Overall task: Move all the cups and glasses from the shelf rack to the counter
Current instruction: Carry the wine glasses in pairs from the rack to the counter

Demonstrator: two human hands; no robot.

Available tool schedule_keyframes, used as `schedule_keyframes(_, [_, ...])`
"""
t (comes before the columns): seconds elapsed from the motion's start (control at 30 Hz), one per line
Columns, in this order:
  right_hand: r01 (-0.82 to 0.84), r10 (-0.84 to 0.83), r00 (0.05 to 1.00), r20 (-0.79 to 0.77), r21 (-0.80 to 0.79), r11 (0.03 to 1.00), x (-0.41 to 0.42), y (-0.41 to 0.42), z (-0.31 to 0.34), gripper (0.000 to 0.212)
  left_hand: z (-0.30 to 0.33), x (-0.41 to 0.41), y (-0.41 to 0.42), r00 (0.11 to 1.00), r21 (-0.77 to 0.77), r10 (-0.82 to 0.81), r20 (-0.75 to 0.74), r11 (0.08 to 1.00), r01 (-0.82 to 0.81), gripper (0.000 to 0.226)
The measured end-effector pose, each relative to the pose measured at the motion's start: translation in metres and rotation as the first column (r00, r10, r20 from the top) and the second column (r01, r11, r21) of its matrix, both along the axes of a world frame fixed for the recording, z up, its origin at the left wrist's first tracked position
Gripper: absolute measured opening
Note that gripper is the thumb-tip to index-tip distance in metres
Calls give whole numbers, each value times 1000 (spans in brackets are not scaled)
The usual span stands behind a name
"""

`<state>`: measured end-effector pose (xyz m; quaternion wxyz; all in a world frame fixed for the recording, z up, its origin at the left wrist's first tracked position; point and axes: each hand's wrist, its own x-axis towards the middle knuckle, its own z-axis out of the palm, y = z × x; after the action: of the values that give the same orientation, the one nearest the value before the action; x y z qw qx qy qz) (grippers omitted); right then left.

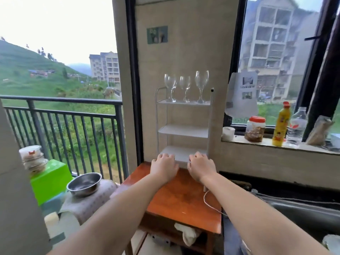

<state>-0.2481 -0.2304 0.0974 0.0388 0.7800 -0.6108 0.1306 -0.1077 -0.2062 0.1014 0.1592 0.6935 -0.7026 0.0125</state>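
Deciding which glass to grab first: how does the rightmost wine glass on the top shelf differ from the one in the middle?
The rightmost wine glass stands taller than the middle wine glass, its rim reaching higher. Its bowl looks larger and longer too. It is nearest the rack's right post; the middle one has glasses on both sides. Both are clear, stemmed, upright and empty on the top shelf.

Left hand [164, 167] and right hand [201, 168]: palms face down, so undersides and fingertips not visible; whether fingertips touch the rack's bottom shelf [181, 152] cannot be told; both forearms cut off by bottom edge. Leftmost wine glass [170, 85]: outlines overlap, may be 2 glasses, count uncertain. Poster [157, 34] on wall: content too blurred to read; paper sheet [242, 92] on window: print illegible. Yellow bottle [281, 124] label unreadable; bag [321, 132] contents indistinct. Table [181, 196] lower compartment partly hidden; cloth [187, 234] only partly seen.
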Motion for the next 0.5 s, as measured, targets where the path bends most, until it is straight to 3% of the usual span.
schedule_keyframes(0.17, [87, -85, 996, 23, -102, 991, 31, -63, 50, 31, 58, 29, -82, 993, -60, -113, 35, 992, 115, 41])
schedule_keyframes(0.5, [219, -204, 975, 89, -238, 946, 23, -164, 146, 33, 141, 11, -204, 963, -191, -243, -113, 957, 219, 41])
